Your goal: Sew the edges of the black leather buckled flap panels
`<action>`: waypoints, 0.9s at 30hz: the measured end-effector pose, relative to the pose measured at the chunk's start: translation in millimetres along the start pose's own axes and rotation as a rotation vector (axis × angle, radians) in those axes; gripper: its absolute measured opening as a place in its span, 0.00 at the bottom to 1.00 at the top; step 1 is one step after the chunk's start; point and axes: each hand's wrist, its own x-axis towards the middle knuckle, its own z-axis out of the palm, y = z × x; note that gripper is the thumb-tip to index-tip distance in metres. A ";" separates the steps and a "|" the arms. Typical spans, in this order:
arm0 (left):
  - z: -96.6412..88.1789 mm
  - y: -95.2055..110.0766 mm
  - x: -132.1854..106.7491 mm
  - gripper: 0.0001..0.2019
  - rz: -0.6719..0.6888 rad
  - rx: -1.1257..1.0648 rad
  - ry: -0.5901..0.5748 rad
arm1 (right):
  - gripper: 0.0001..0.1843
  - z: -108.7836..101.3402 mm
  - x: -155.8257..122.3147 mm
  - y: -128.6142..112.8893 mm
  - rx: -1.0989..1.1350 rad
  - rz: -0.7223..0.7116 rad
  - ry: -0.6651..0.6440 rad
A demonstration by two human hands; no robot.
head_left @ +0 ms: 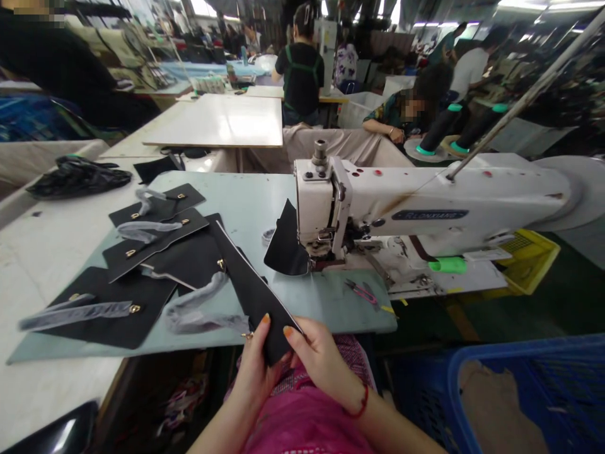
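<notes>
**A:** Entry one, the hands?

**B:** Left hand (253, 372) and right hand (321, 359), both raised over the lap just off the worktop's (246, 195) near edge, palms turned towards each other. Thumbs lie on top, nails painted orange, and the fingers curl beneath. Both pinch the near end of one black strip (250, 290). A red cord rings the right wrist.

**A:** Entry two, the strip?

**B:** Long, narrow, matte black, with a pale line along one side. It runs from the hands diagonally across the near edge towards the worktop's middle, its far end lying on the black panels (142, 252).

**A:** Remaining stock?

**B:** The panels are flat, with small gold studs, and overlap across the worktop's left half. Crumpled clear wrap (198, 309) is draped over them. A curved black piece (286, 246) sits at the needle end of the white sewing machine (425, 202). Pink snips (362, 292) lie beside the machine's base.

**A:** Anything obscured?

**B:** The fingers hide the strip's near end. Whether the strip joins the curved piece cannot be made out. Both forearms and the blue crate (454, 378) on the right are cut off by the frame.
</notes>
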 end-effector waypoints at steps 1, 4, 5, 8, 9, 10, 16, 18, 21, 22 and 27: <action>3.7 0.9 3.3 0.16 0.043 0.018 0.019 | 0.23 -4.9 -0.3 2.5 -0.003 0.020 0.003; 13.5 3.9 18.9 0.15 0.109 0.093 -0.029 | 0.27 -24.4 4.6 13.2 -0.071 0.053 0.026; 16.7 5.1 26.9 0.16 0.115 0.129 -0.059 | 0.28 -31.6 8.8 17.7 -0.082 0.069 0.028; 26.9 9.9 58.7 0.18 0.116 0.193 -0.093 | 0.31 -50.2 29.2 31.4 -0.083 0.107 0.035; 30.8 12.2 70.7 0.19 0.119 0.203 -0.093 | 0.32 -54.7 37.8 34.9 -0.091 0.108 0.058; 34.9 15.0 82.7 0.20 0.123 0.214 -0.095 | 0.32 -58.2 46.8 37.3 -0.100 0.102 0.089; 57.5 37.6 136.7 0.20 0.148 0.281 -0.140 | 0.31 -66.0 87.6 32.6 -0.065 0.062 0.187; 61.1 42.5 146.9 0.19 0.154 0.306 -0.161 | 0.30 -67.4 92.4 29.8 -0.035 0.056 0.179; 63.4 45.3 156.6 0.18 0.151 0.342 -0.195 | 0.29 -68.8 94.5 30.6 0.008 0.048 0.200; 63.8 45.5 158.7 0.18 0.147 0.354 -0.202 | 0.29 -68.9 94.6 31.8 0.018 0.046 0.213; 66.8 47.2 162.7 0.17 0.154 0.386 -0.220 | 0.28 -67.1 94.7 35.0 0.039 0.048 0.261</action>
